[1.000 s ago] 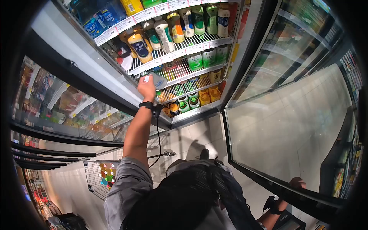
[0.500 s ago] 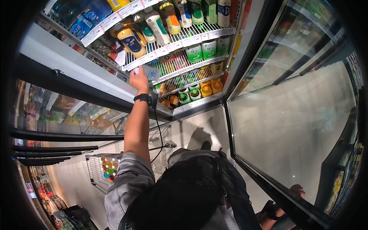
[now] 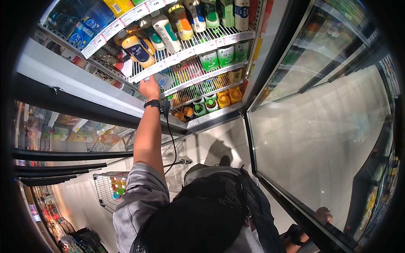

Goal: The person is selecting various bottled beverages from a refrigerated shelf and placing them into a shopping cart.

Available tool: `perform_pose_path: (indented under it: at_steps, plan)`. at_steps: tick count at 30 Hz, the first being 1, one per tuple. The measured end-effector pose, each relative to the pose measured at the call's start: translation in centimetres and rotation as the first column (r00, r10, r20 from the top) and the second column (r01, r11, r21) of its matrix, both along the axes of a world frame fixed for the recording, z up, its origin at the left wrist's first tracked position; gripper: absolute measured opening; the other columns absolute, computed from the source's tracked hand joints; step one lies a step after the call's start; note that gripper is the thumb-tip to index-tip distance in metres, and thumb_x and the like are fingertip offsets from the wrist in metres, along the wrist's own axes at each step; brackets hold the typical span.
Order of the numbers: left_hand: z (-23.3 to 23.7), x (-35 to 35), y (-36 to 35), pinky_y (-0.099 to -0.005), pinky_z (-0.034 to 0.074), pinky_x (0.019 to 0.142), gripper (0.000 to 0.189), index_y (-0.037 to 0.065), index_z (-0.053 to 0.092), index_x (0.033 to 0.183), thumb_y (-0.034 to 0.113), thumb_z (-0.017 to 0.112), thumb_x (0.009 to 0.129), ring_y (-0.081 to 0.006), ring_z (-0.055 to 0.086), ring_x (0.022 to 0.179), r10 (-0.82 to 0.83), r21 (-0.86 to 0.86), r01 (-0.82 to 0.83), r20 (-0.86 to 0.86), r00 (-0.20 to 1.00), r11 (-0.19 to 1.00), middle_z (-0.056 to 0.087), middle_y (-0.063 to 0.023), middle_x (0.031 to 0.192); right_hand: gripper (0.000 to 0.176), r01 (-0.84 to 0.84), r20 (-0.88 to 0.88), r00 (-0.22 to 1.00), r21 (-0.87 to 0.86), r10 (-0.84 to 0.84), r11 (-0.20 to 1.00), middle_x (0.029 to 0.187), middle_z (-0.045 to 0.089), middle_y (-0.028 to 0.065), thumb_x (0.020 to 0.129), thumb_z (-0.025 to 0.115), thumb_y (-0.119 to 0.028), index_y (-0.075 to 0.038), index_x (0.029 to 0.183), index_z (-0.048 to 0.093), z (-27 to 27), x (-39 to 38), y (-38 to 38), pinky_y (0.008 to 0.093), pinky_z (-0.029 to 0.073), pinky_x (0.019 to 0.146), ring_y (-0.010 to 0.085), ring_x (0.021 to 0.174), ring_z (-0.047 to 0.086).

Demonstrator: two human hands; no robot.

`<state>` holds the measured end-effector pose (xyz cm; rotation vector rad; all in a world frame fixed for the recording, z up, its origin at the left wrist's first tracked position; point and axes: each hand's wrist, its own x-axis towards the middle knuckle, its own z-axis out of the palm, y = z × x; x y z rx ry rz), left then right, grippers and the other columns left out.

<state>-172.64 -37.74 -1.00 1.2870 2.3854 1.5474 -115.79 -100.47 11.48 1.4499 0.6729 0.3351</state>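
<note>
My left hand point(image 3: 149, 87) reaches into an open drinks cooler. Its fingers are closed around a clear plastic bottle point(image 3: 163, 80), which is tilted sideways just below the front edge of a wire shelf point(image 3: 168, 62). Part of the bottle is hidden behind the hand. Down at the lower right, my right hand point(image 3: 323, 215) shows through the glass of the open cooler door point(image 3: 320, 143). Its fingers look curled, close to the black door frame point(image 3: 303, 213); what they grip is hidden.
Bottles of several kinds, including a yellow one with a dark label point(image 3: 138, 51), line the shelves. Green-and-white packs point(image 3: 209, 61) sit lower. A wire shopping cart point(image 3: 110, 189) with colourful-capped bottles stands at left. A black cable point(image 3: 174, 145) hangs from my left wrist.
The view has shifted slightly, so the shelves sit a little further left and lower. My left hand still has the bottle, and my right hand stays by the door.
</note>
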Motion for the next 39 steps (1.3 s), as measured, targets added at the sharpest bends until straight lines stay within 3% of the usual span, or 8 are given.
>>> perform_pose_path:
  at_steps: [9, 11, 14, 17, 27, 30, 33, 39]
  plan:
    - [-1.5, -0.7, 4.5, -0.0429, 0.046, 0.096, 0.037, 0.005, 0.068, 0.115, 0.028, 0.068, 0.087, -0.0377, 0.058, 0.114, -0.079, -0.065, 0.076, -0.053, 0.995, 0.995, 0.063, -0.0201, 0.123, 0.011, -0.082, 0.035, 0.996, 0.056, 0.08, 0.995, 0.071, 0.047, 0.0024, 0.08, 0.061, -0.019, -0.011, 0.074, 0.059, -2.6, 2.7, -4.0, 0.0476, 0.036, 0.043, 0.0244, 0.062, 0.052]
    - [-3.5, -1.7, 6.7, -0.042, 0.045, 0.098, 0.042, 0.006, 0.065, 0.119, 0.035, 0.064, 0.089, -0.0378, 0.057, 0.118, -0.206, -0.213, 0.174, -0.139, 0.969, 0.961, 0.062, -0.0193, 0.126, 0.015, 0.24, -0.679, 0.585, 0.667, 0.443, 0.706, 0.069, 0.051, 0.0037, 0.078, 0.063, -0.019, -0.009, 0.069, 0.058, -2.7, 3.9, -4.7, 0.0452, 0.039, 0.045, 0.0243, 0.062, 0.055]
    - [-3.9, -1.6, 7.7, -0.043, 0.043, 0.101, 0.048, 0.008, 0.064, 0.122, 0.043, 0.062, 0.089, -0.0381, 0.054, 0.122, -0.302, -0.331, 0.226, -0.199, 0.932, 0.916, 0.06, -0.0178, 0.13, 0.022, 0.966, 0.064, -0.248, 0.086, 0.967, 0.242, 0.067, 0.058, 0.0056, 0.075, 0.067, -0.019, -0.005, 0.061, 0.056, -2.4, 5.7, -5.7, 0.0416, 0.044, 0.05, 0.0243, 0.064, 0.06]
    - [-6.0, -0.6, 7.6, -0.0437, 0.042, 0.102, 0.051, 0.009, 0.065, 0.122, 0.046, 0.063, 0.087, -0.0385, 0.054, 0.122, -0.344, -0.283, 0.274, -0.236, 0.909, 0.919, 0.06, -0.0183, 0.129, 0.023, 0.833, -0.122, -0.508, 0.185, 0.853, 0.522, 0.06, 0.056, 0.003, 0.069, 0.067, -0.026, -0.013, 0.058, 0.053, -1.9, 8.3, -6.6, 0.0466, 0.045, 0.047, 0.0274, 0.056, 0.058]
    - [-6.5, -2.6, 8.4, -0.0437, 0.04, 0.104, 0.054, 0.014, 0.065, 0.121, 0.051, 0.066, 0.083, -0.0373, 0.054, 0.121, -0.32, -0.346, 0.171, -0.435, 0.842, 0.922, 0.062, -0.0151, 0.127, 0.021, 0.864, -0.029, -0.431, 0.274, 0.902, 0.422, 0.089, 0.074, 0.0061, 0.084, 0.068, -0.026, -0.007, 0.094, 0.071, 1.5, 4.3, -3.0, 0.0422, 0.053, 0.071, 0.024, 0.075, 0.07]
    - [-4.8, -2.8, 6.6, -0.0421, 0.045, 0.099, 0.053, 0.013, 0.065, 0.122, 0.049, 0.064, 0.083, -0.0363, 0.058, 0.117, -0.268, -0.317, 0.173, -0.286, 0.92, 0.932, 0.064, -0.0154, 0.125, 0.025, 0.897, 0.049, -0.242, 0.392, 0.969, 0.205, 0.066, 0.057, 0.0081, 0.087, 0.058, -0.03, -0.006, 0.081, 0.052, -0.7, 4.7, -5.8, 0.04, 0.043, 0.061, 0.0227, 0.061, 0.049]
    - [-2.8, -2.1, 5.8, -0.042, 0.046, 0.099, 0.056, 0.012, 0.063, 0.125, 0.05, 0.062, 0.084, -0.0374, 0.058, 0.117, -0.217, -0.34, 0.138, -0.206, 0.954, 0.93, 0.064, -0.0161, 0.125, 0.018, 0.849, -0.035, -0.49, 0.211, 0.871, 0.485, 0.093, 0.073, 0.0123, 0.084, 0.069, -0.022, -0.008, 0.095, 0.069, 1.0, 5.5, -4.6, 0.0434, 0.049, 0.085, 0.0292, 0.085, 0.068]
    - [-3.8, -3.9, 6.3, -0.0445, 0.043, 0.103, 0.054, 0.013, 0.064, 0.125, 0.05, 0.058, 0.086, -0.0394, 0.057, 0.118, -0.069, -0.394, -0.009, -0.182, 0.981, 0.919, 0.062, -0.0158, 0.129, 0.02, 0.847, -0.064, -0.504, 0.158, 0.861, 0.508, 0.093, 0.073, 0.0113, 0.086, 0.065, -0.027, -0.008, 0.088, 0.069, 1.0, 5.6, -4.7, 0.0471, 0.048, 0.086, 0.0283, 0.082, 0.066]
